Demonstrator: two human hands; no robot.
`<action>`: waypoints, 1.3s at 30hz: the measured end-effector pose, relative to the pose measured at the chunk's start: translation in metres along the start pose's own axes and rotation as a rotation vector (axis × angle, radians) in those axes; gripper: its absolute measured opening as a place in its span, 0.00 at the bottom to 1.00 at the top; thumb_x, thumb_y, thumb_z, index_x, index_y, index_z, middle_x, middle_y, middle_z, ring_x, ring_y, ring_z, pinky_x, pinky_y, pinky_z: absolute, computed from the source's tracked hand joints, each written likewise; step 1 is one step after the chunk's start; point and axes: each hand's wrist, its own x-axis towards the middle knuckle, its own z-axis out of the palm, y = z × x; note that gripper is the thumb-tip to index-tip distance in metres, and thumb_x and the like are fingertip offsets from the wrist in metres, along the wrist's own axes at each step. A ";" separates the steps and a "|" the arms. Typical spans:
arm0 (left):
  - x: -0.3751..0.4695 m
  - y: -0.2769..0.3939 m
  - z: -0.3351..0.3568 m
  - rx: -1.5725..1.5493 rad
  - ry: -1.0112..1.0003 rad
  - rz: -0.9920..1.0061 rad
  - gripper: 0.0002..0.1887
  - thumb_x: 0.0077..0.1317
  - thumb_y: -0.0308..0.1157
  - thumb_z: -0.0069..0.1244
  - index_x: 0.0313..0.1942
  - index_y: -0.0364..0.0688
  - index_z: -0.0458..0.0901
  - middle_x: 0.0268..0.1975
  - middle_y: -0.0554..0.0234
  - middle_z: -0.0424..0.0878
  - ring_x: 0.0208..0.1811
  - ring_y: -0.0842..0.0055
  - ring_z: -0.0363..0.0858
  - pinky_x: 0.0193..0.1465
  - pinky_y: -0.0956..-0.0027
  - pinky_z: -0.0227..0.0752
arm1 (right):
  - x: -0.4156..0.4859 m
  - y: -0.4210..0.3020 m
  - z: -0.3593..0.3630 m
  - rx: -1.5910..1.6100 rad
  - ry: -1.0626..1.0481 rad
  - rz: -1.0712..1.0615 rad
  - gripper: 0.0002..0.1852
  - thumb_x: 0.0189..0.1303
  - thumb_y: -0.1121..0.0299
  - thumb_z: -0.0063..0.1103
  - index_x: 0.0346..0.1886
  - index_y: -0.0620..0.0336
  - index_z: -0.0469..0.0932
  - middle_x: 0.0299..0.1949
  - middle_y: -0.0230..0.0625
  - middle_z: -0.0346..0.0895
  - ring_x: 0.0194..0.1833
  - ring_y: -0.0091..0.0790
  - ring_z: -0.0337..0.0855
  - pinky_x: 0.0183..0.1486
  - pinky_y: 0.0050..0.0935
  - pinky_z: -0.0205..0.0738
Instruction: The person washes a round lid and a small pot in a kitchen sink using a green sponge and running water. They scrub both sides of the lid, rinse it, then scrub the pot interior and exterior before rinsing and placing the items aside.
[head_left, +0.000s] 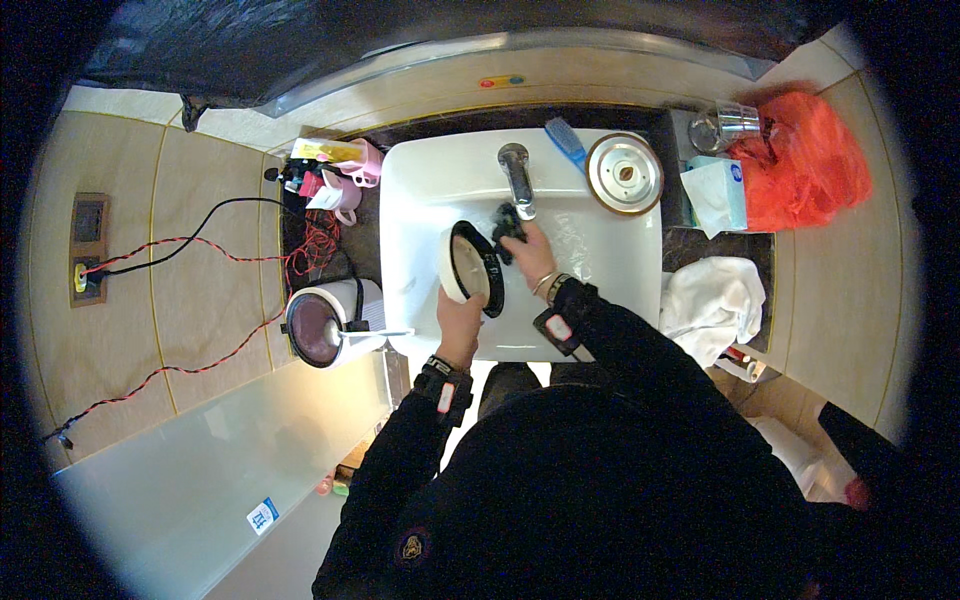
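Note:
Over the white washbasin (442, 180), my left hand (460, 322) grips a round cream-coloured part with a black rim (471, 266), tilted on its side. Under the chrome tap (516, 176), my right hand (531, 251) holds a dark, wet cloth or scrubber (507, 229); its exact kind cannot be told. The two hands are apart. A round metal disc with a brown rim (624, 174) rests at the basin's back right corner, beside a blue brush (565, 141). Water shows in the bowl to the right of the tap.
An open white cylindrical appliance (322, 322) with a pale-handled utensil across it stands left of the basin. Pink cups (346, 196) and red-black cords (319, 244) lie behind it. To the right are a tissue box (724, 195), a red plastic bag (814, 165) and a white towel (712, 304).

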 end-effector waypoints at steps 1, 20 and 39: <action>-0.003 0.006 -0.005 -0.030 -0.004 -0.020 0.27 0.52 0.25 0.53 0.55 0.39 0.69 0.46 0.59 0.79 0.40 0.73 0.81 0.29 0.72 0.76 | -0.002 -0.003 0.016 -0.112 0.057 -0.199 0.32 0.54 0.70 0.63 0.64 0.65 0.65 0.57 0.50 0.73 0.57 0.42 0.75 0.59 0.34 0.68; -0.012 0.060 -0.115 -0.304 -0.034 0.007 0.27 0.58 0.22 0.47 0.60 0.42 0.64 0.51 0.55 0.77 0.41 0.68 0.83 0.34 0.67 0.84 | 0.147 -0.051 0.128 -0.977 0.269 -0.187 0.49 0.50 0.64 0.57 0.72 0.71 0.41 0.69 0.63 0.49 0.72 0.59 0.46 0.74 0.48 0.35; -0.006 0.083 -0.170 -0.372 0.035 0.085 0.23 0.59 0.22 0.45 0.57 0.35 0.67 0.48 0.55 0.77 0.41 0.71 0.81 0.32 0.70 0.85 | 0.119 -0.020 0.194 -0.939 -0.554 -0.718 0.30 0.54 0.75 0.53 0.65 0.53 0.67 0.62 0.46 0.68 0.68 0.46 0.61 0.70 0.46 0.52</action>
